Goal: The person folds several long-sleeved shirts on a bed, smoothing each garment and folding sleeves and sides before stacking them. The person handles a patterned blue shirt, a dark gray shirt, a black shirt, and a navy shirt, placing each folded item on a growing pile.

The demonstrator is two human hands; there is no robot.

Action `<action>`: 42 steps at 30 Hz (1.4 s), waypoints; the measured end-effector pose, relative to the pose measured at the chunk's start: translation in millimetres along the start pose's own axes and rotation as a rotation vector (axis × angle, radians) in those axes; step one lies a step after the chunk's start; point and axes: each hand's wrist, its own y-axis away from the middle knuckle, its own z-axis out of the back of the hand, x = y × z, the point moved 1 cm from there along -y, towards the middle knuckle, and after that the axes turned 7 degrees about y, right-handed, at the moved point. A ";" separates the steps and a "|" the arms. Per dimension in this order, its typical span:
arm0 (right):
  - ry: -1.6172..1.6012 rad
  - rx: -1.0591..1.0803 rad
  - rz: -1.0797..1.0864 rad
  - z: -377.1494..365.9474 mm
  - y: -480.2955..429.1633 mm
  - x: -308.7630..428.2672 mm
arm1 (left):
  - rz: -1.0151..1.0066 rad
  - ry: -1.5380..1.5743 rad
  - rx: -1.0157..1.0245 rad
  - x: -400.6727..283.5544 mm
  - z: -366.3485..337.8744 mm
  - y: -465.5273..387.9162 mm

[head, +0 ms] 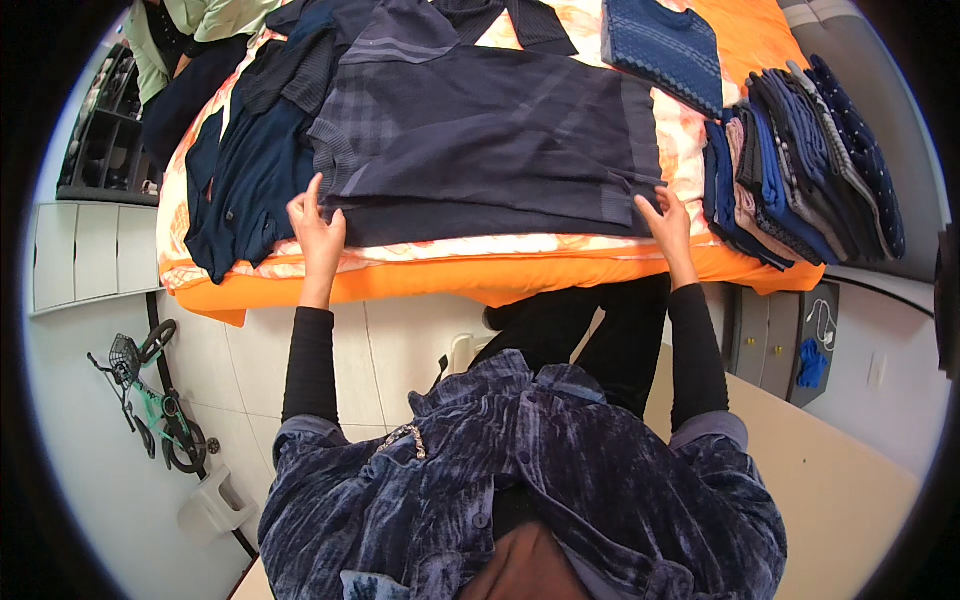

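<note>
A dark navy knit sweater (pixel 480 127) lies spread on the bed, with a checked panel at its left and ribbed edges at both ends. Its near side is folded over, and a dark strip of fabric (pixel 480 225) shows below the fold. At the left end of this near edge is my left hand (pixel 315 225), index finger raised and thumb apart, holding nothing. My right hand (pixel 669 221) is at the opposite end, by the ribbed corner, its thumb and fingers spread. Whether its fingertips touch the knit is hard to tell.
Dark blue garments (pixel 259 172) lie crumpled at left. A folded patterned blue sweater (pixel 664 52) is at the back right, near a row of folded clothes (pixel 802 165). Another person (pixel 195 52) is at the far left. An orange sheet (pixel 450 277) covers the bed's edge.
</note>
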 end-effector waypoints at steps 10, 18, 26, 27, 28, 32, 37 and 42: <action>-0.099 0.332 -0.122 -30.3 -30.8 18.9 | -0.281 -0.177 0.064 0.5 -26.7 -35.2; -0.564 0.345 -0.158 66.7 -35.8 -1.4 | -0.453 -0.101 0.039 3.0 -4.0 -0.2; -0.286 0.235 -0.086 -27.3 -8.5 -45.4 | -0.660 -0.316 0.033 10.1 -10.8 21.7; -0.330 0.195 -0.110 -29.0 -8.0 -42.6 | -0.660 -0.341 0.052 9.2 -9.3 24.0; -0.372 0.152 -0.133 -29.3 -6.2 -37.0 | -0.672 -0.353 0.046 8.2 -7.7 25.5; 0.046 0.081 0.102 -23.1 7.6 -11.1 | -0.701 -0.417 0.079 6.6 -2.6 35.1; 0.134 -0.063 0.125 -14.5 11.4 -0.7 | -0.638 -0.550 0.335 -4.6 2.9 33.8; 0.106 -0.147 0.234 -15.8 7.0 7.4 | -0.476 -0.507 0.395 -73.8 -4.8 18.8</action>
